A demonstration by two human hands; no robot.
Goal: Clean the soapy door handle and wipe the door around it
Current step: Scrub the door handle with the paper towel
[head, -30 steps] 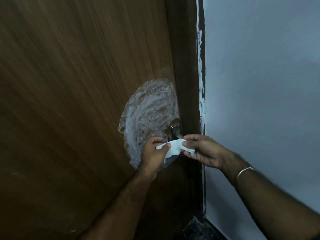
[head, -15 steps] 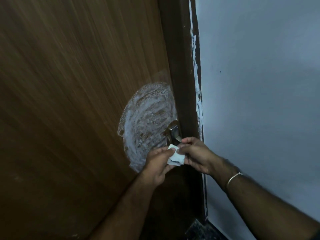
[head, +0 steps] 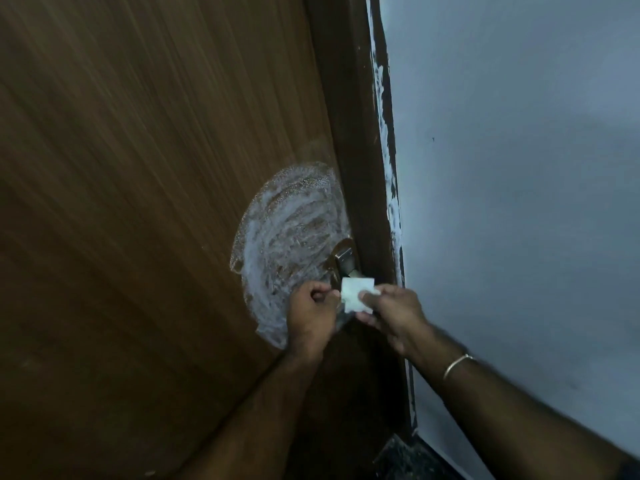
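Note:
A brown wooden door (head: 138, 202) carries a round patch of white soap lather (head: 287, 237) around its metal handle (head: 343, 259). Just below the handle, a small folded white cloth (head: 356, 294) is pinched between both hands. My right hand (head: 394, 313) grips its right side with thumb and fingers. My left hand (head: 313, 318) holds its left edge with curled fingers, over the lower part of the lather. The lower part of the handle is hidden behind the cloth and hands.
A dark brown door frame (head: 360, 133) runs beside the door, with white smears along its right edge (head: 386, 133). A pale blue-grey wall (head: 519, 168) fills the right side. A dark speckled floor (head: 408, 459) shows at the bottom.
The cloth was stretched out between both hands, then bunched, and is now folded into a small square held just under the handle. Both hands have drawn closer together.

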